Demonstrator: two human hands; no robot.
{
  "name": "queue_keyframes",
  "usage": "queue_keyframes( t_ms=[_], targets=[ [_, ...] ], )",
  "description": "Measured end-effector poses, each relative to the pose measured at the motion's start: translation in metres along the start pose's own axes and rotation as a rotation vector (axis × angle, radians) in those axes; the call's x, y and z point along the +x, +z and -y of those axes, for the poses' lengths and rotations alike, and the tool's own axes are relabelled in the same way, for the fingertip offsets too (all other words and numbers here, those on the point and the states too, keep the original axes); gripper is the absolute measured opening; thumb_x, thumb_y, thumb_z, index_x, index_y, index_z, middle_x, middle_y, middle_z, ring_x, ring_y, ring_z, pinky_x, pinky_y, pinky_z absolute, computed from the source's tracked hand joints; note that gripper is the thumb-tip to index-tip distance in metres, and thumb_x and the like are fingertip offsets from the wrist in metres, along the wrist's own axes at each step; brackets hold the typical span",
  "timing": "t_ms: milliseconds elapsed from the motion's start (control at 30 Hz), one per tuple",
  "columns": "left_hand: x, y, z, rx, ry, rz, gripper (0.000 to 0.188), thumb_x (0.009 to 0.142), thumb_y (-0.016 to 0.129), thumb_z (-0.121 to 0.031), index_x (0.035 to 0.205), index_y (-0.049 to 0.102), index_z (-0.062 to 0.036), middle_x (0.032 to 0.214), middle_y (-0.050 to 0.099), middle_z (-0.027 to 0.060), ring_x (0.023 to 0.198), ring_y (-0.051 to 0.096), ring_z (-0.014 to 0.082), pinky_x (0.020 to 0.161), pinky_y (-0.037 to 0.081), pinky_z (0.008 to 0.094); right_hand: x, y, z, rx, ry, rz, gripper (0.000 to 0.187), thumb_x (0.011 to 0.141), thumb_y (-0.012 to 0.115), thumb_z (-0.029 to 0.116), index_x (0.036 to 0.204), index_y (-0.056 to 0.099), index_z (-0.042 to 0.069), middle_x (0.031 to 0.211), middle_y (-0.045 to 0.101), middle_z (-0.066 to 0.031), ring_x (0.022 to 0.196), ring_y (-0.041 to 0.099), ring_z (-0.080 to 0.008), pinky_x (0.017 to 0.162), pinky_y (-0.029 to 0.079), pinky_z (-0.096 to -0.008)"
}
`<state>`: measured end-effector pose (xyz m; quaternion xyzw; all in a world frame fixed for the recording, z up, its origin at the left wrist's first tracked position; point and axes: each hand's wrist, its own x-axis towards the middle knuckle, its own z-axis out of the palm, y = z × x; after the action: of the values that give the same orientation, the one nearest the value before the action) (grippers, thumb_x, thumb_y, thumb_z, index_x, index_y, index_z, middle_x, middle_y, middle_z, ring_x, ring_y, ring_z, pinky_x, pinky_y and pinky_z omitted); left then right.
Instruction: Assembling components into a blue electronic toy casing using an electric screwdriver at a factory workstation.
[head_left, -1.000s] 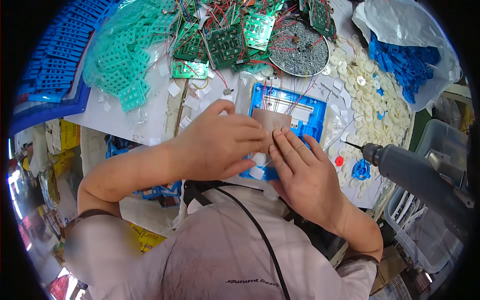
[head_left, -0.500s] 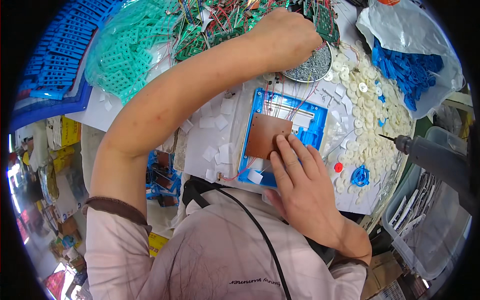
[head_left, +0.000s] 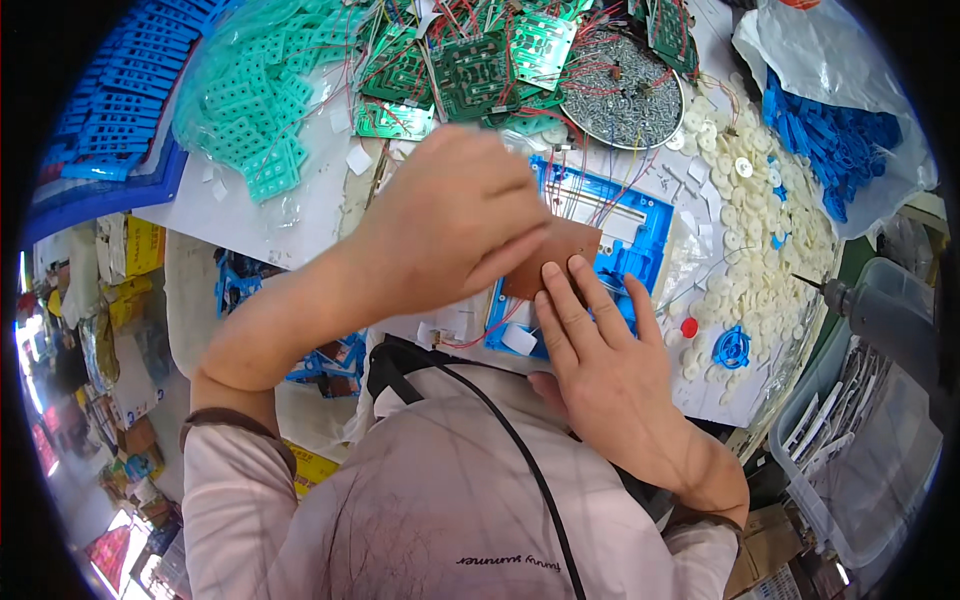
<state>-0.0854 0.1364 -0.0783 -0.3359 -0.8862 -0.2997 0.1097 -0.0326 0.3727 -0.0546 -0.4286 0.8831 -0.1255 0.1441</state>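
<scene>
My left hand [head_left: 455, 225] hovers over the left part of a brown circuit board [head_left: 565, 250], its fingers curled closed; whatever they pinch, if anything, is hidden. The board lies in a blue plastic casing [head_left: 655, 235], with thin wires running out at its far side. My right hand [head_left: 620, 390] rests with spread fingertips on the board's near right part, holding it from above. A small white square [head_left: 518, 340] sits at the casing's near left corner. Beyond the casing stands a round dish of small metal screws [head_left: 625, 100].
Wired green circuit boards [head_left: 475, 75] pile up at the back. Mint-green plastic pieces [head_left: 265, 110] lie in a bag at left. White round discs [head_left: 770, 230] cover the right side, near a blue round part [head_left: 731, 347] and an electric screwdriver [head_left: 880, 315]. Blue parts [head_left: 830, 140] fill a bag.
My left hand has come back from the screw dish toward me, over the brown board. My right hand stays on the board. The view has shifted slightly.
</scene>
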Motion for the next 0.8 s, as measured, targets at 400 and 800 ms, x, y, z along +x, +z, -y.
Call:
queue_keyframes(
  t_ms=[400,800],
  targets=[
    [-0.051,0.013,-0.027,0.1,0.075,0.146,0.026,0.082,0.073,-0.017,0.107,0.073,-0.009,0.112,0.068,-0.001,0.116,0.062,0.0202,0.109,0.036,0.0542,0.008,-0.002,0.015,-0.173,0.04,0.045,0.068,0.072,0.08,0.025,0.131,0.061,-0.003,0.15,0.049,-0.0164,0.14,0.044,-0.0334,0.113,0.032,-0.0558],
    [-0.04,0.006,-0.027,0.168,0.195,0.263,0.019,0.085,0.066,-0.015,0.1,0.073,-0.0059,0.103,0.068,0.0029,0.113,0.063,0.0198,0.114,0.032,0.0558,-0.007,-0.004,0.0,0.068,0.009,-0.07,0.061,0.073,0.078,0.018,0.128,0.063,-0.002,0.143,0.055,-0.0173,0.137,0.047,-0.0354,0.11,0.035,-0.0563]
  ],
)
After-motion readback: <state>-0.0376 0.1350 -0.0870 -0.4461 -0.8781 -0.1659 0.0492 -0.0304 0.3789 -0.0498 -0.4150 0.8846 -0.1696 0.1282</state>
